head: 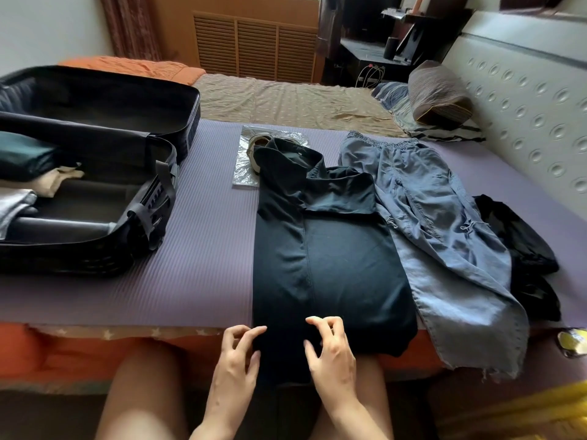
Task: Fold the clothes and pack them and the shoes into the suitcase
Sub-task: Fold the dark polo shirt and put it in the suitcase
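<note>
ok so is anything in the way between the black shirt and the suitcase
Nothing visible. Only bare purple mat lies between the black shirt and the open suitcase to its left. The shirt's far end does lie over the shoes.

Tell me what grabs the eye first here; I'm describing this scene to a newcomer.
A long dark garment lies along the purple mat, the left hand and right hand at its near hem. An open, partly packed black suitcase sits left of it; blue trousers sprawl right.

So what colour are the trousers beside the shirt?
The trousers are faded blue, seen in the head view.
</note>
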